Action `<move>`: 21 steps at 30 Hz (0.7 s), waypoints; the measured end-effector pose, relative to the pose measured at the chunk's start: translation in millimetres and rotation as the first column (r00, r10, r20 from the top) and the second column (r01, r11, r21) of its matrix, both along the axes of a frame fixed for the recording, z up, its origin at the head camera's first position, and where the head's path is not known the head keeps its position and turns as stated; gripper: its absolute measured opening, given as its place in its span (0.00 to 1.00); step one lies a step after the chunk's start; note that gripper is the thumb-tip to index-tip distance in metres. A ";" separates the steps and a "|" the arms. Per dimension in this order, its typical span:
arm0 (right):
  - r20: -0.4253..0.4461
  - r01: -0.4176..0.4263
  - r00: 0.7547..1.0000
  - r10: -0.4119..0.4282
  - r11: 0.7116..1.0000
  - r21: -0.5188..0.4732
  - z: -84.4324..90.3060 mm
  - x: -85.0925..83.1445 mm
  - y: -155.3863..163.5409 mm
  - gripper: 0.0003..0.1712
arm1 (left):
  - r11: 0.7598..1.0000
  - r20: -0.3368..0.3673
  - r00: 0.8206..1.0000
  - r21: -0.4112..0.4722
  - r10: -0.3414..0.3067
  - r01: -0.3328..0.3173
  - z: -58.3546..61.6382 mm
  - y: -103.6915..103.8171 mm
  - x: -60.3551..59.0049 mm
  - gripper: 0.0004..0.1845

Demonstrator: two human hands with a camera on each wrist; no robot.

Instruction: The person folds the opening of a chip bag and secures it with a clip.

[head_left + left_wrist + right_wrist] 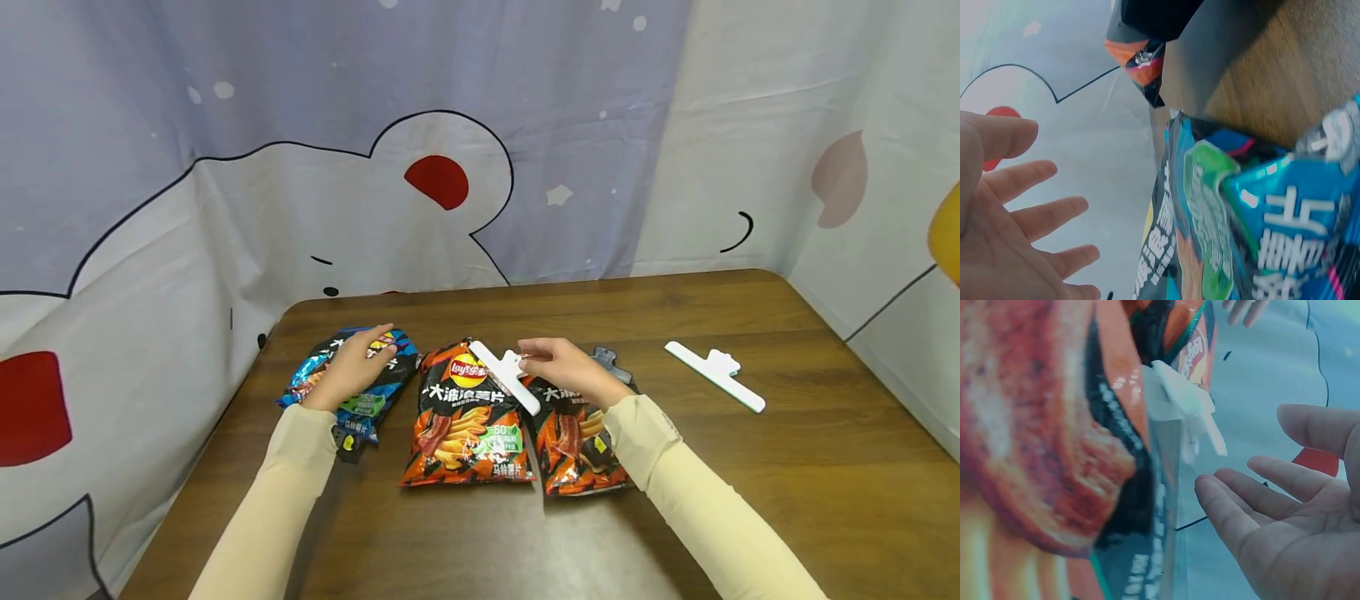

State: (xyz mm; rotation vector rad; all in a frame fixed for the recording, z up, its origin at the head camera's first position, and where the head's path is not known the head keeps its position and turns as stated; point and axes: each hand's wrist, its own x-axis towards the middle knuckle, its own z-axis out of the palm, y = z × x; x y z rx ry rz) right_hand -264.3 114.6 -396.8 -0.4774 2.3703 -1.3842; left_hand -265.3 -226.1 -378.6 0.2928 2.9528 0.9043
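My left hand (352,367) is above a blue and black bag of chips (393,368) at the left of the table. In the left wrist view its fingers (1054,215) are spread and hold nothing, with the bag beside them. A white bag clip (501,375) lies slantwise across an orange and black Lay's bag (450,417) in the middle and overlaps the bag to its right. My right hand (566,367) hovers over that second orange bag (573,458), fingertips near the clip's handle. In the right wrist view these fingers (1229,512) are loosely extended, apart from the clip (1188,400).
Another white bag clip (716,371) lies on the brown wooden table (825,433) at the right. A dark grey clip (611,364) shows behind the right-hand orange bag, and a black clip (348,446) at the blue bag's lower edge. A patterned curtain (300,83) hangs behind.
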 end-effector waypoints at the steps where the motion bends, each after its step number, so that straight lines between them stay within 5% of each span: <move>1: -0.006 -0.003 1.000 0.003 1.000 0.001 2.0 0.1 0.7 0.32 | 1.000 0.003 1.000 0.000 0.006 -0.006 0.8 -1.4 0.8 0.28; 9: -0.042 -0.019 0.999 0.018 1.000 -0.019 19.5 4.1 -2.8 0.33 | 0.999 0.023 0.999 -0.009 0.046 -0.046 5.5 -13.5 4.6 0.29; 21: -0.006 0.021 1.000 -0.022 0.980 -0.199 41.2 13.4 -35.6 0.33 | 0.998 0.013 0.998 -0.029 0.062 -0.062 9.0 -37.0 -2.6 0.30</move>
